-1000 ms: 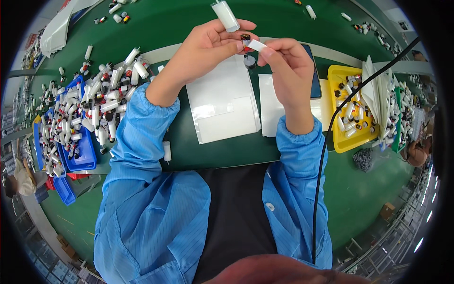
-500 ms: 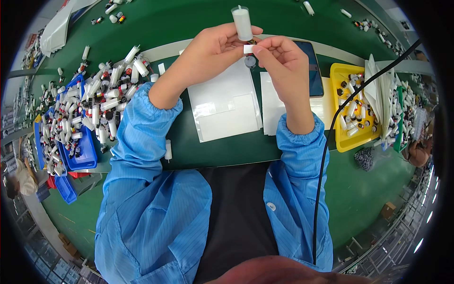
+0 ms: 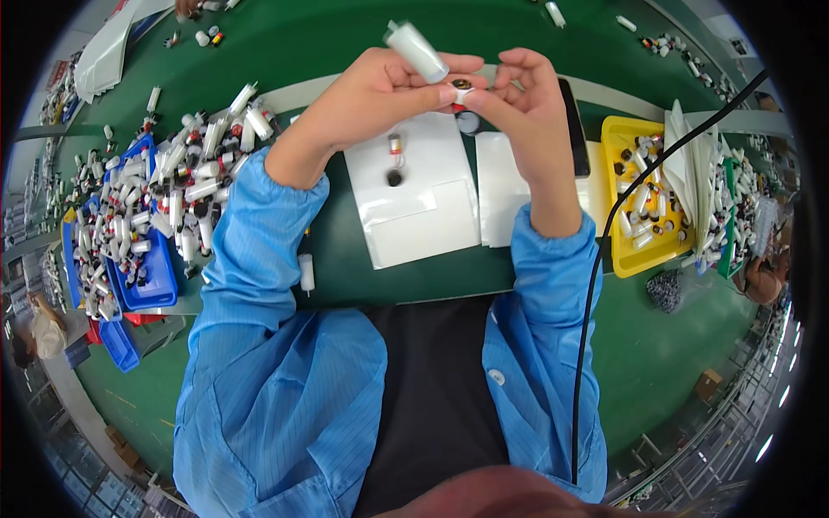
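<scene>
My left hand (image 3: 380, 95) grips a small white cylinder (image 3: 416, 50) that sticks up and to the left above my fingers. My right hand (image 3: 522, 108) meets it from the right, its fingertips pinching a tiny round dark part (image 3: 462, 85) at the cylinder's lower end. Both hands hover over a white plastic sheet (image 3: 419, 203) on the green table. On that sheet, under my hands, lie a small red and white piece (image 3: 395, 143) and a dark round piece (image 3: 395, 178).
A heap of white cylinders (image 3: 186, 181) spills over a blue tray (image 3: 142, 289) at the left. A yellow tray (image 3: 635, 259) with small parts stands at the right, beside stacked white sheets (image 3: 691, 160). One loose cylinder (image 3: 306, 273) lies near the table's front edge. A black cable (image 3: 596, 285) hangs at the right.
The white cylinder has turned from pointing upward to tilting up-left. My right hand has let go of the small white strip and now pinches a dark part at the cylinder's end.
</scene>
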Motion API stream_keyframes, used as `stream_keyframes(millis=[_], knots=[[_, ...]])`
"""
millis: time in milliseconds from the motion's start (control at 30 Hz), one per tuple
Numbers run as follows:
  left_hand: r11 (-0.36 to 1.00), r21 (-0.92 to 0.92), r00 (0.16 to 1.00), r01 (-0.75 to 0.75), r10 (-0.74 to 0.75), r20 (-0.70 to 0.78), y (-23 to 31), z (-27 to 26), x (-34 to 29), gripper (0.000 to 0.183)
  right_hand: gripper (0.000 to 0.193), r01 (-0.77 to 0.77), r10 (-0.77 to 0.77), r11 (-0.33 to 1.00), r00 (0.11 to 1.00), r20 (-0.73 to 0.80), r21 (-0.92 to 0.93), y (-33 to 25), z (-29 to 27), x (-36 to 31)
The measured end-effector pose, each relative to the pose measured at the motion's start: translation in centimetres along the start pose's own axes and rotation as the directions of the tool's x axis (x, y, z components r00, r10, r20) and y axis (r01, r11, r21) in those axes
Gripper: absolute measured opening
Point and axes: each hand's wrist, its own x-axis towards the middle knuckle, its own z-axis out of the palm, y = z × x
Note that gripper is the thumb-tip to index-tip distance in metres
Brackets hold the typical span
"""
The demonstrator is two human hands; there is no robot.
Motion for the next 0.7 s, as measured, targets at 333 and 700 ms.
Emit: stream_keyframes(millis=[333,700], knots=[[0.997,-0.032,0.875,-0.070,0.046,-0.481,4.1,-1.9,-1.3,0.036,0.017,0.026,0.101,0.825,0.976,0.193,-0.565,-0.7,-0.1,-3.1],[0.061,0.732,0.725,0.679,0.100,-0.681,2.3,-30.3,-8.2,0.046,0.014,0.400,0.090,0.441,0.871,0.483,-0.803,-1.6,1.3,-8.3]])
